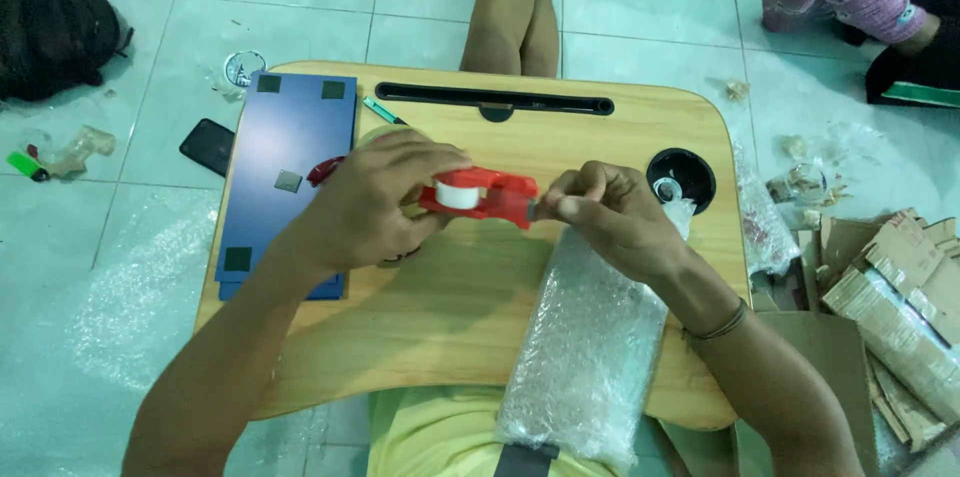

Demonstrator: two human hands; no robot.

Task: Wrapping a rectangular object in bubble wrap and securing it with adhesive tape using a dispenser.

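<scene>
Head view, lap table (440,307): we sit with this wooden board over our legs; its near edge is covered by our arms and shirt.
Bubble-wrapped parcel (590,347): it lies on the table at five o'clock from the grip, long axis toward us, and its near end runs off the table edge. We cannot make out what is inside.
Blue board (285,177): flat at nine o'clock from the hands, with dark square patches; its near right corner is under our left forearm.
Left hand (375,202): fingers closed over the red tape dispenser (480,195), clamped on its body from the nine o'clock side.
Right hand (610,212): curled shut, thumb and fingertips pinched at the dispenser's three o'clock end. We cannot tell whether tape is between them.
Tape dispenser: held just above the table centre between both hands, white roll showing.
Cup hole (682,177): at two o'clock, partly hidden by the right hand.
Black phone (208,146): on the floor at nine o'clock.
</scene>
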